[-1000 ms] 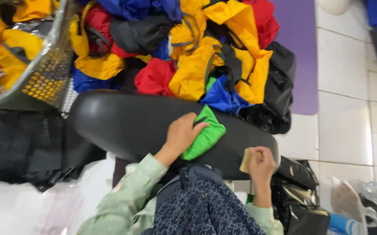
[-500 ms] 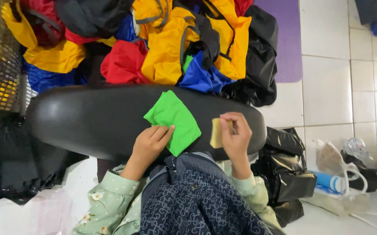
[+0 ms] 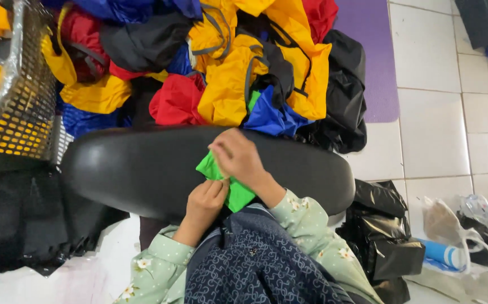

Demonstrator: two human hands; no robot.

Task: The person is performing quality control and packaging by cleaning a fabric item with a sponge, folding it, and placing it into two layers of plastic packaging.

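single head-worn view, looking steeply down from close above the person's lap onto a glossy black oval board [image 3: 142,169], with both hands near frame centre. the far part of the scene sits at the top: a heap of yellow, red, blue and black fabric pieces [image 3: 227,73]. white floor tiles [image 3: 435,135] fill the right edge.

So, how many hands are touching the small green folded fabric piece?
2. The left hand pinches the small green folded fabric piece at its lower edge; the right hand presses on top, covering part of it, above the black oval surface.
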